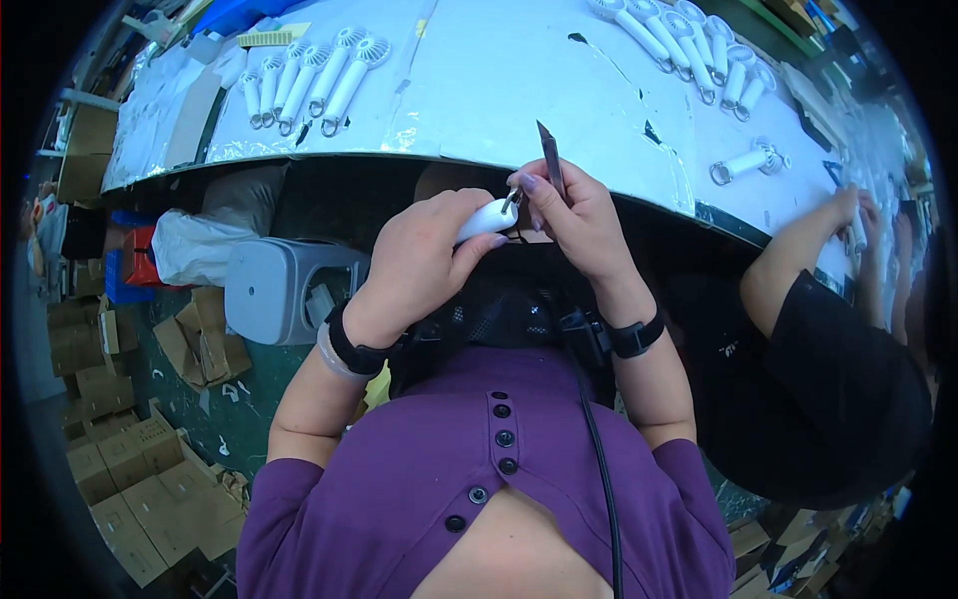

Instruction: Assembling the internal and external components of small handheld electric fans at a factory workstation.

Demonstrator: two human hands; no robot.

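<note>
Table [519, 90] edge | left hand [414, 265] grips fan handle [486, 218] | right hand [579, 220] holds tweezers [550, 158]

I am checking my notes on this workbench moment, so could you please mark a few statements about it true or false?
1. The left hand holds a white fan handle. True.
2. The right hand is empty. False: it holds a thin pointed tool.
3. White handheld fans lie in a row on the table. True.
4. Nobody else is at the table. False: another person's arm reaches onto it at the right.
</note>
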